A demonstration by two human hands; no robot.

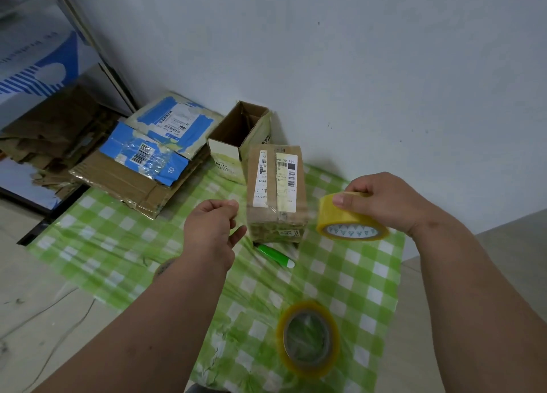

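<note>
**Step in hand (judged):** drawing out tape to seal the box.

R hand (384,203) — grip closed round the yellowish roll of clear packing tape (352,221), thumb on the outer wrap. The roll is held above the cloth, just right of the sealed brown cardboard box with white shipping labels (275,191). L hand (213,230) has its fingers curled, thumb and forefinger pinching the free strip of clear tape (278,210). The strip shows only as a faint sheen stretched across the box front.

**Procedure:**
- Keep the strip taut and level, no twist.
- Lower it square over the seam w/ equal overhang on both sides.
- Press from centre outward and hold the L pinch until the strip sticks.
- The green plastic cutter (275,255) lies just near of the box, handy for the cut.
- Risk: a slack strip folds onto itself.

**Containers:**
- The sealed box stands upright, mid green-and-white checked cloth (118,244); contents hidden.
- Just far-left of it is an open-topped brown carton (239,135) — interior looks empty as far as visible.
- Far left is a stack of flattened cartons w/ blue tape (142,162).
- A second yellowish tape roll (307,339) lies flat, near right.
</note>
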